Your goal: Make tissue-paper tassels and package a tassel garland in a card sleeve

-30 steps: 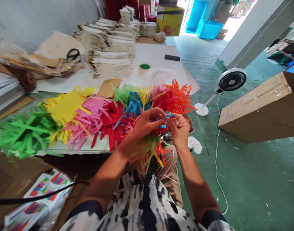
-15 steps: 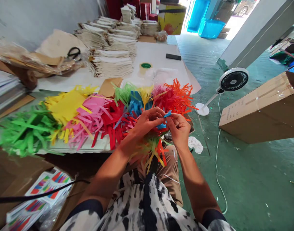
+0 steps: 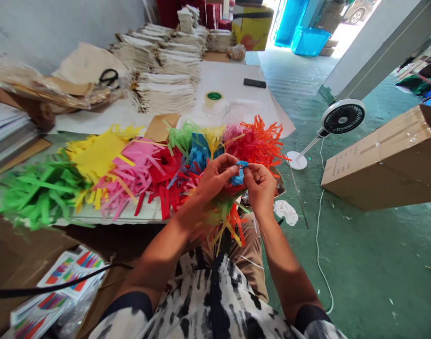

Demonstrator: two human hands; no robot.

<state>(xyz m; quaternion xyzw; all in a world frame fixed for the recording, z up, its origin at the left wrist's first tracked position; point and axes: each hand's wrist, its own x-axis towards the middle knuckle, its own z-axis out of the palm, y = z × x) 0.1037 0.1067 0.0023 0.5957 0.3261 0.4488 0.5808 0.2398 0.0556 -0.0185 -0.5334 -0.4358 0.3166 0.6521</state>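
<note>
Blue paper piece: where is it, and how is it held?

It is between both hands, by the near edge of the white tabletop. The left hand pinches it from left, the right hand from right, with fingertips near each other. I think this gives fine control, because the paper looks thin.

And why does the green fringe lie beside the yellow fringe?

Perhaps the colours are kept grouped, so that each is easy to find.
</note>
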